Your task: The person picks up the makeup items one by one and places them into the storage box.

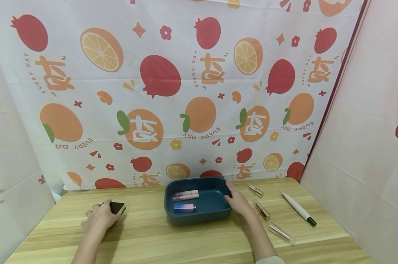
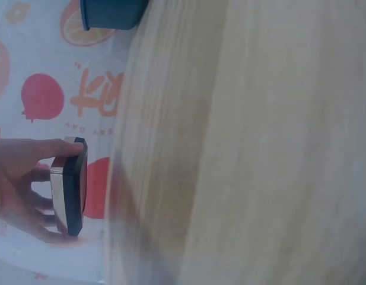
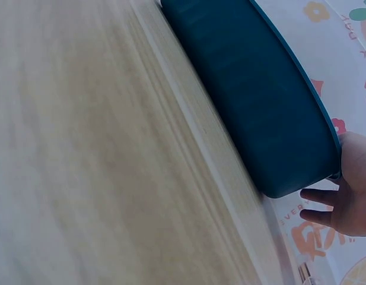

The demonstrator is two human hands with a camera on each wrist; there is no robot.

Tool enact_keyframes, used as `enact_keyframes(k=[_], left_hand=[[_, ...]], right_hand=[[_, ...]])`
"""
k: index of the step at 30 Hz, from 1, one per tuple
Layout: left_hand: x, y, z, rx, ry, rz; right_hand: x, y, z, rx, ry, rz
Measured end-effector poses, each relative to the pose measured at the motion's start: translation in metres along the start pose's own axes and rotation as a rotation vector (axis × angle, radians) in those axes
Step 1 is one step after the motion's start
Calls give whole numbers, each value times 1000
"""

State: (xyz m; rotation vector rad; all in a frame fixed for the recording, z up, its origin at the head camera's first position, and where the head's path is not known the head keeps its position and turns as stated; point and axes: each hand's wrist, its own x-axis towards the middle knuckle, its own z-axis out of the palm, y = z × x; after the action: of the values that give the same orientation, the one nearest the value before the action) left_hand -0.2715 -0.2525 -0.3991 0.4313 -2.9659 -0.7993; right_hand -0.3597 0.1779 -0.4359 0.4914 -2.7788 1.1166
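On the left of the head view, my left hand [image 1: 99, 218] holds a flat black case with a gold edge [image 1: 118, 208]. In the left wrist view the thumb and fingers [image 2: 55, 147] grip opposite ends of this case [image 2: 69, 187], which stands on edge above the tabletop. My right hand [image 1: 239, 201] grips the right end of a dark teal bin [image 1: 202, 219], its thumb over the rim. Inside the bin lie two slim pink cosmetic tubes [image 1: 186, 197] and a blue-to-pink tube [image 1: 184, 208]. In the right wrist view the bin [image 3: 260, 101] hides part of that hand [image 3: 352, 190].
Right of the bin, three gold-and-clear lipstick tubes [image 1: 262, 210] lie on the wooden table [image 1: 146, 238]. Farther right is a white pen-shaped item [image 1: 299, 208] with a black end. A fruit-print cloth [image 1: 172, 121] hangs behind the table.
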Motion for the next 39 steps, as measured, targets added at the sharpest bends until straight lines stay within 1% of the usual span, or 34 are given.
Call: enact_keyframes(k=[4,9,18,22,28,33,39], left_hand=[[-1,5,-2,-10,-7,12],[-3,13,-4,-20,-7,45],[-11,33,-5,6,24,102],[-14,40,-5,0,29,122],[-17,48,-4,-10,36,146],[-19,54,-4,-19,32,153],[-21,60,-3,-7,44,172]], right_hand=[[0,-1,0,-12,9,0],[1,-1,0,-30,18,-6],[1,0,1,-26,15,-9],[0,1,1,-26,15,-10],[0,2,2,-21,9,-8],[0,2,2,-27,12,-11],[1,2,1,-27,13,-10]])
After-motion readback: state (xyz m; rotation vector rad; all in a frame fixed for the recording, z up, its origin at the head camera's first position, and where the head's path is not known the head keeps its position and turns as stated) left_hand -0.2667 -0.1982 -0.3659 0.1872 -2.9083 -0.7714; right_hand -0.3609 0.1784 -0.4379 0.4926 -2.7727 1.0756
